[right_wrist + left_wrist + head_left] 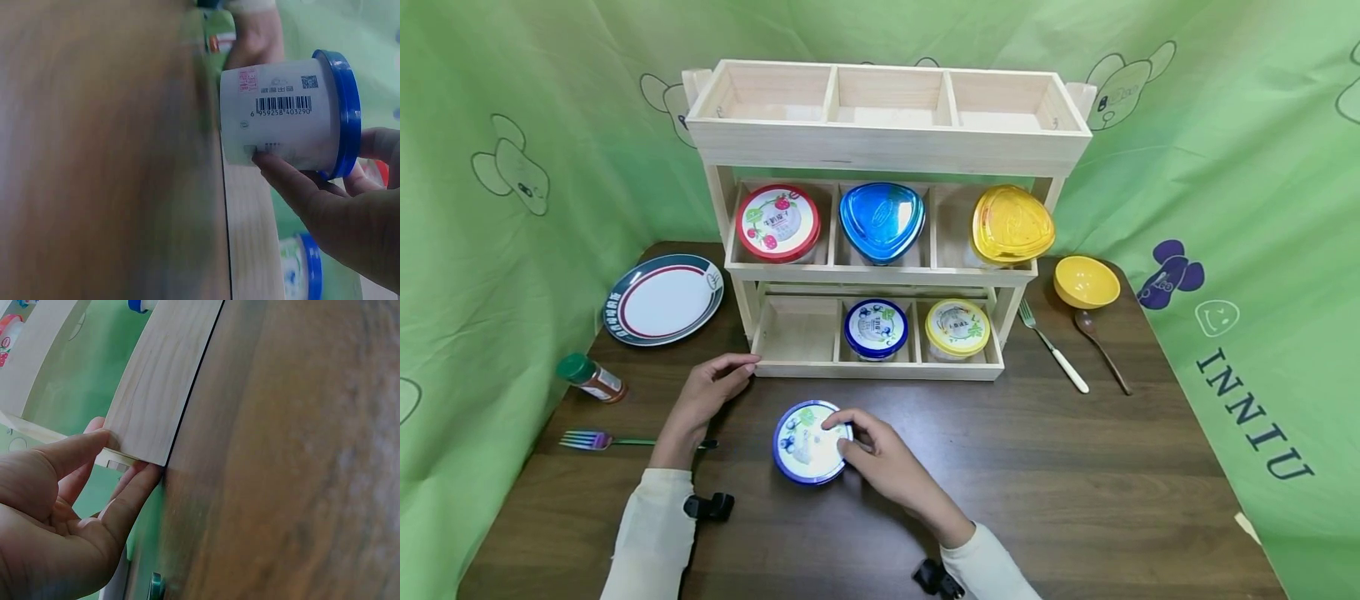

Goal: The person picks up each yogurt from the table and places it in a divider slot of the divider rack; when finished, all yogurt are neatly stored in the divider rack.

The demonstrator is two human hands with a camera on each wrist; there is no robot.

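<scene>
A white tub with a blue lid and blueberry print (801,446) is in front of the wooden rack. My right hand (883,458) holds it, one finger over the lid; in the right wrist view, a finger lies along the tub's side (281,134) below the barcode. At the front left corner of the three-tier wooden rack (880,371), my left hand (711,396) grips the bottom tray's end. The left wrist view has the thumb and fingers around that corner (140,437). Smaller blue-lidded (876,327) and yellow-lidded (957,327) tubs occupy the bottom tray.
The middle tray holds red-lidded (778,222), shiny blue-lidded (882,222) and yellow-lidded (1012,223) containers. A plate (664,300), spice jar (591,377) and iridescent fork (587,439) lie left. Rightward are a yellow bowl (1086,283), white-handled fork (1052,346) and spoon (1101,350).
</scene>
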